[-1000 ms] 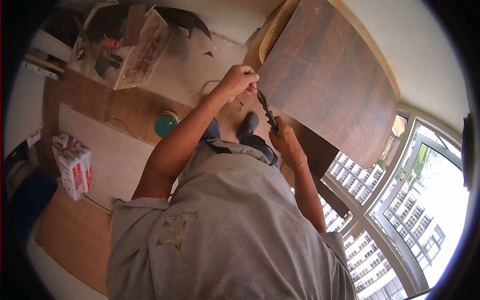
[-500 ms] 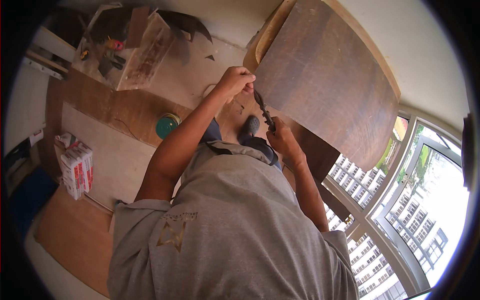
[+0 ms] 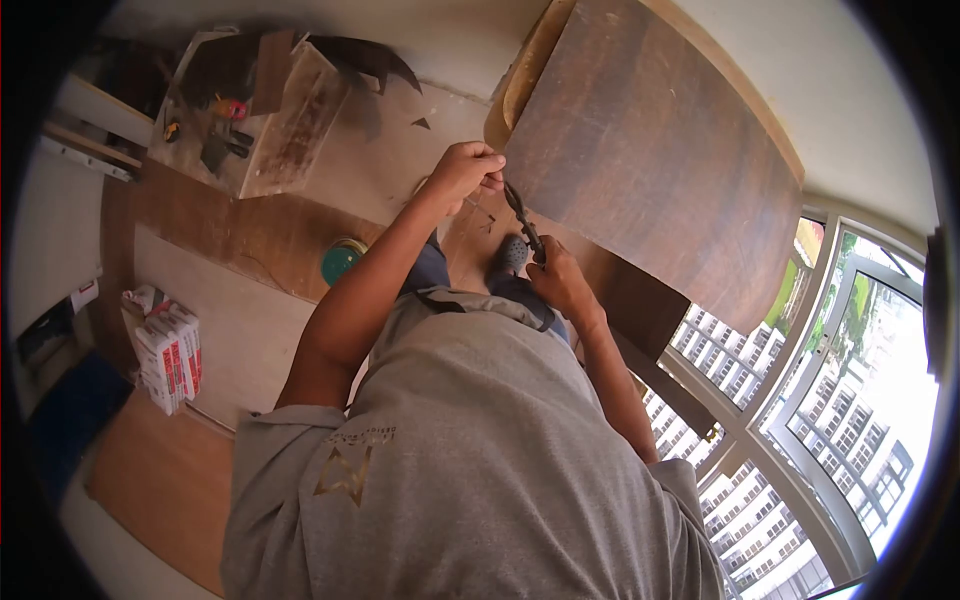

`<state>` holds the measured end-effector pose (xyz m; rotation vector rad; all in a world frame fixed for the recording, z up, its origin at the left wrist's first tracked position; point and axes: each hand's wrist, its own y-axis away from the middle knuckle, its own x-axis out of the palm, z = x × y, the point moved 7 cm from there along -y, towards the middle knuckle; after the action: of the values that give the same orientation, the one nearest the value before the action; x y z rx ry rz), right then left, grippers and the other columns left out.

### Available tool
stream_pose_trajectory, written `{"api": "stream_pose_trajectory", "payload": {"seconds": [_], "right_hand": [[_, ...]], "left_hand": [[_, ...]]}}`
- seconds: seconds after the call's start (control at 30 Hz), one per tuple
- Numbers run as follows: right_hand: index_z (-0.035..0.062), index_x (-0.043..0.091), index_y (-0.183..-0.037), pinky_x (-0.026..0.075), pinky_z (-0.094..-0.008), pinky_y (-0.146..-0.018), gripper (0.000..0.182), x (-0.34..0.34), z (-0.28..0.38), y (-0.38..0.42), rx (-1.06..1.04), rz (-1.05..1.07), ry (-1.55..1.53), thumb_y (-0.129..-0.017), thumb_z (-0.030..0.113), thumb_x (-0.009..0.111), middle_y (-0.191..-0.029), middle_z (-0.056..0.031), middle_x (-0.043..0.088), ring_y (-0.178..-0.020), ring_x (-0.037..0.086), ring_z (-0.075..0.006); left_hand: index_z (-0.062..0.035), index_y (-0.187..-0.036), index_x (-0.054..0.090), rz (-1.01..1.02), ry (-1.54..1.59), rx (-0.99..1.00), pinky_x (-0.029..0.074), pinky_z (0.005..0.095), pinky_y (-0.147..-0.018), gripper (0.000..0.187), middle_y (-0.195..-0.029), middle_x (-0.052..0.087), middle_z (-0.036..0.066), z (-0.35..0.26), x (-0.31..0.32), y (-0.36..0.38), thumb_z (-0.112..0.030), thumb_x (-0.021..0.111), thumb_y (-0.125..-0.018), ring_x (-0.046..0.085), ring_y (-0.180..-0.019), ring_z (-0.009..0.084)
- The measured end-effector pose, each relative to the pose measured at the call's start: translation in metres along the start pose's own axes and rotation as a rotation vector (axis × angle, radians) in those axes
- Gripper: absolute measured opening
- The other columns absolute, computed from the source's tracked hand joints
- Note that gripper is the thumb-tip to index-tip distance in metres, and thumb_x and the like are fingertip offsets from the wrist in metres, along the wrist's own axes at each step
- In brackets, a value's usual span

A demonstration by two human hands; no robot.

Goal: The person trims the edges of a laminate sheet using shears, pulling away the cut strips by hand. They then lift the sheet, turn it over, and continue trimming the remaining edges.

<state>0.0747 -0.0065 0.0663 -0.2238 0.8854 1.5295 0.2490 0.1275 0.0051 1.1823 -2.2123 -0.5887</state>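
My right hand (image 3: 560,278) is wrapped round the handle end of a dark, slim hand tool (image 3: 521,212), shaped like snips or pliers, which points up and away from me. My left hand (image 3: 470,172) is closed in a pinch, its fingertips right by the tool's far end. Whatever those fingers hold is too small to make out. Both hands are in front of my waist, with the left one farther out. Just right of them is the edge of a large dark wooden panel (image 3: 650,160).
A dusty wooden box (image 3: 290,130) bearing tools is at the upper left. A green round tin (image 3: 343,262) sits on the floor by my left forearm. White-and-red packages (image 3: 168,355) are at left; glazed windows (image 3: 850,380) at right. My shoe (image 3: 510,252) shows below the tool.
The view has shifted slightly, so the box, tin and packages appear a little lower and farther right. My hands keep nearly the same pose, with the tool held as before.
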Motion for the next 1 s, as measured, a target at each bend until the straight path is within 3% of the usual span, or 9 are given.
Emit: {"api": "stream_pose_trajectory", "payload": {"seconds": [0.3, 0.4, 0.47, 0.5, 0.57, 0.6, 0.67, 0.87, 1.0], "right_hand": [[-0.0066, 0.052, -0.125, 0.047, -0.0516, -0.085, 0.044, 0.004, -0.007, 0.009, 0.042, -0.015, 0.051, -0.084, 0.007, 0.061, -0.099, -0.0306, 0.062, -0.098, 0.060, -0.0500], [-0.0072, 0.050, -0.131, 0.047, -0.0481, -0.090, 0.050, -0.004, 0.007, 0.035, -0.080, -0.055, 0.075, -0.084, 0.007, 0.062, -0.102, -0.0274, 0.063, -0.099, 0.059, -0.0488], [-0.0034, 0.055, -0.120, 0.047, -0.0461, -0.091, 0.037, 0.012, -0.020, 0.045, 0.139, 0.296, -0.111, -0.086, 0.010, 0.061, -0.110, -0.0272, 0.062, -0.106, 0.060, -0.0450], [-0.0034, 0.055, -0.120, 0.047, -0.0461, -0.091, 0.037, 0.015, -0.032, 0.050, 0.137, 0.297, -0.111, -0.086, 0.010, 0.061, -0.110, -0.0272, 0.062, -0.106, 0.060, -0.0450], [-0.0036, 0.053, -0.132, 0.047, -0.0402, -0.092, 0.050, 0.024, -0.038, 0.058, -0.183, 0.269, -0.028, -0.084, 0.006, 0.065, -0.102, -0.0220, 0.065, -0.103, 0.063, -0.0355], [-0.0036, 0.053, -0.132, 0.047, -0.0402, -0.092, 0.050, 0.016, -0.030, 0.057, -0.186, 0.267, -0.030, -0.084, 0.006, 0.065, -0.102, -0.0220, 0.065, -0.103, 0.063, -0.0355], [-0.0023, 0.056, -0.127, 0.048, -0.0384, -0.090, 0.044, 0.003, -0.021, 0.060, 0.117, 0.474, -0.127, -0.085, 0.007, 0.064, -0.103, -0.0205, 0.066, -0.101, 0.064, -0.0297], [-0.0021, 0.057, -0.124, 0.048, -0.0375, -0.092, 0.041, -0.027, -0.030, 0.050, 0.181, 0.672, 0.042, -0.086, 0.013, 0.063, -0.109, -0.0209, 0.067, -0.103, 0.064, -0.0305], [-0.0015, 0.057, -0.124, 0.048, -0.0388, -0.093, 0.042, -0.014, -0.057, 0.061, 0.158, 0.630, 0.041, -0.087, 0.017, 0.063, -0.112, -0.0210, 0.068, -0.105, 0.064, -0.0330]], "left_hand": [[-0.0044, -0.097, 0.065, -0.022, 0.022, 0.004, 0.059, 0.0311, -0.072, 0.017, -0.087, 0.066, 0.005, 0.012, -0.002, -0.001, -0.021, 0.066, -0.098, 0.067, -0.075, 0.0150], [-0.0046, -0.097, 0.065, -0.078, 0.128, 0.041, 0.058, 0.0305, -0.072, 0.017, -0.089, 0.066, 0.006, 0.017, -0.002, 0.004, -0.022, 0.065, -0.099, 0.068, -0.077, 0.0159], [-0.0057, -0.097, 0.065, -0.135, 0.137, 0.103, 0.057, 0.0287, -0.071, 0.019, -0.091, 0.067, 0.007, 0.017, 0.000, 0.005, -0.025, 0.066, -0.099, 0.068, -0.078, 0.0162], [-0.0057, -0.097, 0.065, -0.137, 0.137, 0.105, 0.057, 0.0287, -0.071, 0.019, -0.091, 0.067, 0.007, 0.014, 0.003, 0.009, -0.025, 0.066, -0.099, 0.068, -0.078, 0.0162], [-0.0064, -0.097, 0.065, -0.115, 0.092, 0.010, 0.056, 0.0273, -0.071, 0.022, -0.090, 0.068, 0.006, 0.014, 0.013, 0.023, -0.028, 0.069, -0.097, 0.068, -0.077, 0.0148], [-0.0064, -0.097, 0.065, -0.117, 0.088, 0.012, 0.056, 0.0273, -0.071, 0.022, -0.090, 0.068, 0.006, 0.016, 0.016, 0.028, -0.028, 0.069, -0.097, 0.068, -0.077, 0.0148], [-0.0018, -0.094, 0.063, -0.002, -0.001, 0.023, 0.054, 0.0250, -0.064, 0.027, -0.083, 0.067, 0.006, 0.024, 0.028, 0.038, -0.027, 0.073, -0.094, 0.065, -0.069, 0.0119], [0.0011, -0.085, 0.062, -0.132, -0.049, 0.084, 0.055, 0.0265, -0.060, 0.017, -0.077, 0.068, 0.007, 0.042, 0.037, 0.029, -0.013, 0.066, -0.093, 0.065, -0.064, 0.0127], [0.0042, -0.087, 0.062, -0.217, -0.200, 0.209, 0.055, 0.0273, -0.059, 0.014, -0.076, 0.068, 0.010, 0.032, 0.034, 0.041, -0.008, 0.060, -0.094, 0.068, -0.065, 0.0132]]}}
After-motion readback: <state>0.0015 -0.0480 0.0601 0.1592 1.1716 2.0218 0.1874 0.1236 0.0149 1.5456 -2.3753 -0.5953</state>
